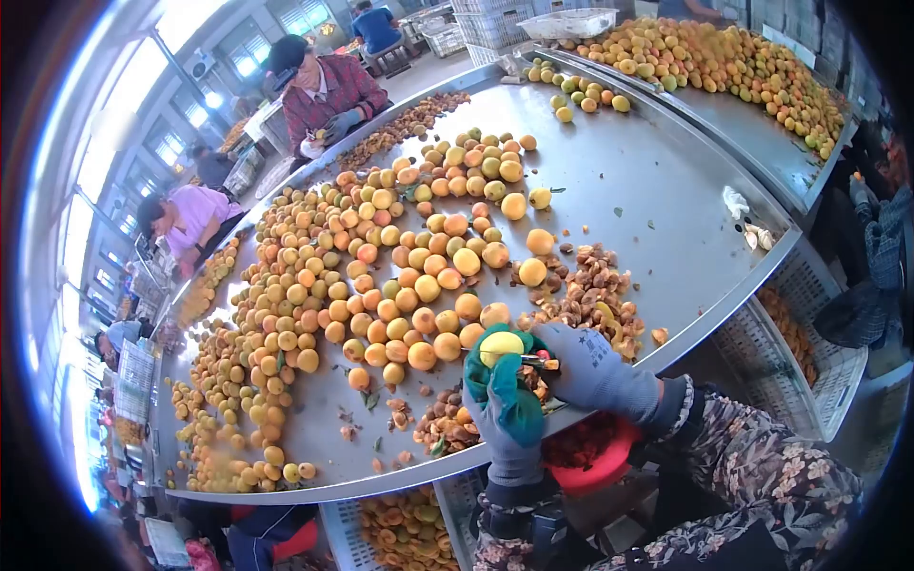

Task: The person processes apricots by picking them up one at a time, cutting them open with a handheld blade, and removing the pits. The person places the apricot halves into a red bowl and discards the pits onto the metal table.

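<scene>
— What is held?
— One round yellow apricot [501, 347] is clasped in the green-gloved left hand [502, 395] at the near rim of the steel table [647, 190]; one small red-tipped tool [545, 363] is pinched in the grey-gloved right hand [595, 371].

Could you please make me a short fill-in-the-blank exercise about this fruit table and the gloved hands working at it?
1. The left hand holds a single ____ apricot.
2. The sleeve behind the right hand has a ____ pattern.
3. The bowl below the hands is ____.
4. The brown pits lie on a shiny ____ table.
Missing words: yellow; floral; red; metal.
</scene>
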A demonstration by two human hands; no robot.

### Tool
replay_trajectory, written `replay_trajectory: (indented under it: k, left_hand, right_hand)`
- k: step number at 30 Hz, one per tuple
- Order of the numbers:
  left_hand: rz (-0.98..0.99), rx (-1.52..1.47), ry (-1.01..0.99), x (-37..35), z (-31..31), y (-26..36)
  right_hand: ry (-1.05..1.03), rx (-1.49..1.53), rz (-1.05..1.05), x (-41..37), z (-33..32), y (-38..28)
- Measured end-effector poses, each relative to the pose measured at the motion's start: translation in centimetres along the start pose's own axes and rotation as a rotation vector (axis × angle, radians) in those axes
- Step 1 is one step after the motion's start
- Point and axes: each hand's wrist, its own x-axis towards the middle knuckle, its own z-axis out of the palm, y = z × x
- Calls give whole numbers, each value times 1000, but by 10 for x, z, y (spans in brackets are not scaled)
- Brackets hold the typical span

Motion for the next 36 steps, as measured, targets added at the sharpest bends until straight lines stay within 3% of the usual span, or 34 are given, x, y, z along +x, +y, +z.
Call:
replay_trajectory:
  k: [2, 3, 6, 8, 11, 15, 16, 23, 24, 25, 27, 31, 33, 34, 35, 36]
  left_hand:
    - [4, -25, -34, 0, -9, -14]
    - [13, 253, -122, -1, -21, -20]
    - [19, -58, -123, 6, 6, 10]
    - [136, -1, -126, 9, 3, 4]
    - [142, 28, -121, 13, -5, -4]
    - [-21, -221, 64, 10, 4, -6]
    - [10, -29, 142, 9, 6, -7]
    - [49, -94, 45, 11, 3, -17]
    - [215, 518, 8, 7, 4, -7]
    - [403, 507, 15, 12, 4, -11]
    - [174, 173, -4, 15, 3, -10]
    - [109, 137, 22, 14, -7, -15]
    - [77, 85, 94, 9, -9, -20]
    - [-68, -179, 112, 13, -10, -17]
    - [391, 520, 46, 10, -21, -35]
    - [392, 520, 79, 9, -23, -36]
  right_hand:
    - [42, 22, 2, 0, 0, -3]
    - [69, 16, -20, -3, 4, 6]
    - [-21, 25, 23, 0, -8, 6]
    - [-26, 20, 47, -1, -5, 4]
    - [-9, 44, 38, 0, 0, 2]
    - [26, 119, 25, -1, 15, 4]
    - [16, 127, 76, 0, 18, 2]
    - [-30, 153, 183, 9, 24, 1]
    - [-25, 190, 175, 9, 20, -2]
    - [-17, 220, 163, 9, 15, -2]
    - [-68, 217, 159, 7, 10, 3]
    - [-120, 80, 227, 6, 14, -5]
    - [-59, 66, 163, 1, 24, 5]
    - [4, 32, 119, 3, 29, 2]
    - [13, 61, 114, 4, 35, -3]
    - [-68, 154, 195, 8, 34, -9]
